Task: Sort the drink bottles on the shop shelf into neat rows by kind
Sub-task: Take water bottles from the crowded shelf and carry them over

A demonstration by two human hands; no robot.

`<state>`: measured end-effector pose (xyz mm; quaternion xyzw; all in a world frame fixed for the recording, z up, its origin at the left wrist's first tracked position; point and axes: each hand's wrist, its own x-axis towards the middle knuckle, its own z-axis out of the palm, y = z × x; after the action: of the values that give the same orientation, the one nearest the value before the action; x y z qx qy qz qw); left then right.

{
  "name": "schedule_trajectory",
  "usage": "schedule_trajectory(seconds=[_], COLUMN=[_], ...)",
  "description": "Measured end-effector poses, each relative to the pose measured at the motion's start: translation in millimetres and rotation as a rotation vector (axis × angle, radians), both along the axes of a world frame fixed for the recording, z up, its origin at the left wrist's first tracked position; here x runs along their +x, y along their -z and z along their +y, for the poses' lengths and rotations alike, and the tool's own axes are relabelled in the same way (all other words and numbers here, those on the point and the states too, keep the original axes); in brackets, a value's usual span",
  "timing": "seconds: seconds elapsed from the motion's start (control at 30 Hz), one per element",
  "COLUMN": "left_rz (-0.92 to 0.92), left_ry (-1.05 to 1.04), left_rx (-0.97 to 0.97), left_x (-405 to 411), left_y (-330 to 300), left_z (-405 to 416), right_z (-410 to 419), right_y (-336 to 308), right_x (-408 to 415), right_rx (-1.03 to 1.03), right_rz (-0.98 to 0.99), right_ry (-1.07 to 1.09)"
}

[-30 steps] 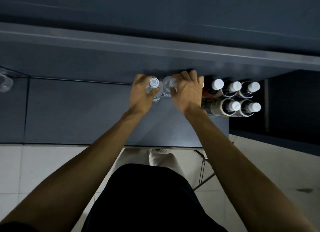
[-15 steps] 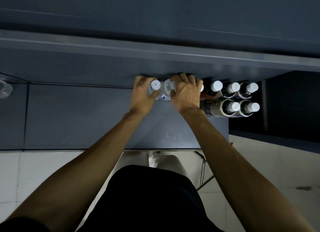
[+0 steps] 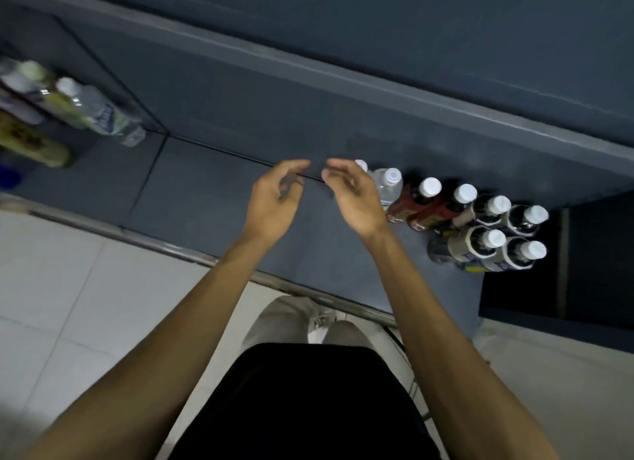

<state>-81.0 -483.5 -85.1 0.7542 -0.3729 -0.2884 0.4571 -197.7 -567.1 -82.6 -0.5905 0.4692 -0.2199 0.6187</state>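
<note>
On the dark blue shelf [image 3: 206,199], a clear water bottle [image 3: 387,186] stands at the left end of a row, with another white cap [image 3: 361,165] peeking out behind my right hand. Right of it stand two red-labelled bottles [image 3: 417,204] and several dark bottles with pale labels [image 3: 494,235], all white-capped. My left hand [image 3: 274,202] and my right hand [image 3: 353,199] hover above the shelf, fingers loosely curled, holding nothing. My right hand is just left of the water bottle.
At the far left of the shelf stands a blurred group of mixed bottles [image 3: 92,111], some clear, some yellowish. An upper shelf edge [image 3: 343,72] runs overhead. The shelf's metal front rail [image 3: 164,247] borders the white tiled floor [image 3: 68,305]. A dark gap [image 3: 549,271] lies right of the bottles.
Both hands have let go of the two clear water bottles and drawn back to the left, leaving them standing beside the red bottles. The view has swung left, showing the far-left bottles.
</note>
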Motion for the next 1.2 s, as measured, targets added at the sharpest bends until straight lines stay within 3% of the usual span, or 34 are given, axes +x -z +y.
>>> schedule_trajectory(seconds=[0.33,0.67,1.0,1.2], left_rz=[-0.044,-0.013,0.095,0.14], left_ry=[-0.219,-0.523,-0.577,-0.485], left_rx=[0.023,-0.068,-0.103,-0.13], left_x=[44.1,102.4,179.9,242.7], left_y=[-37.6,-58.7,-48.4,-37.6], left_z=[149.0,282.5,392.0,382.8], right_z=[89.3,187.7,285.3,278.1], right_y=[-33.9,-78.0,-64.3,-49.0], right_x=[51.8,181.1,257.4,289.6], right_rx=[0.065,-0.121,-0.141,-0.127], right_rz=[-0.064,-0.113,0.004,0.069], right_ry=[-0.519,-0.864,-0.861,-0.752])
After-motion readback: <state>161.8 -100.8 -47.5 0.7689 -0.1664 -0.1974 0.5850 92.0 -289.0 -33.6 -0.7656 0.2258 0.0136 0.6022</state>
